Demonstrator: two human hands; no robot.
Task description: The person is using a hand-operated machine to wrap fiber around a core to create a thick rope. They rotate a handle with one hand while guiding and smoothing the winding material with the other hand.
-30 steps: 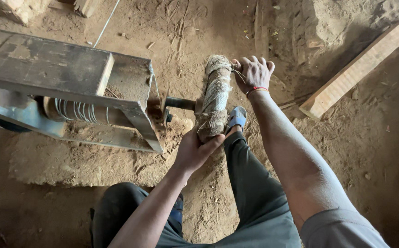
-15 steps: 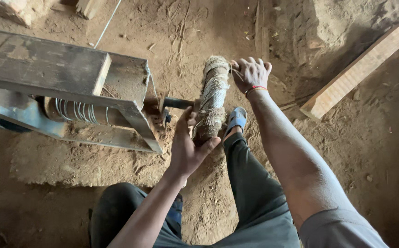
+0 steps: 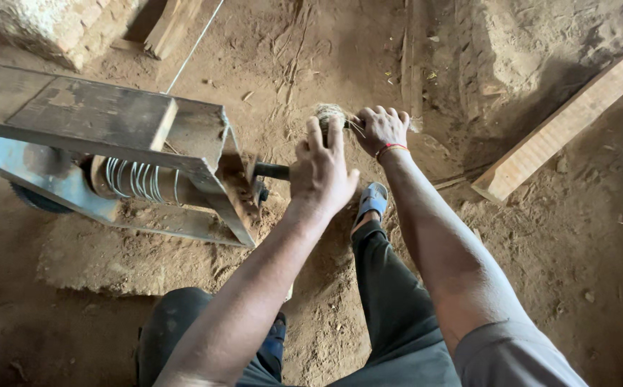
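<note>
Head view — left hand [image 3: 322, 175] fingers together over rope bundle [image 3: 328, 115], right hand [image 3: 381, 129] clamped on it

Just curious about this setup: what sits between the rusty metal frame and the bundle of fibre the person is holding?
In the head view, a short dark metal shaft juts from the metal frame toward the fibre bundle; the left hand covers where it meets the bundle.

The floor [image 3: 576, 236] is bare, packed brown earth, dusty and strewn with loose fibres and small clods. A pale wooden plank [image 3: 562, 125] lies slantwise at the right. At the top left sits a rough stone block [image 3: 46, 25], with what may be another piece of timber [image 3: 171, 25] beside it. Daylight is soft, shadows shallow.
</note>
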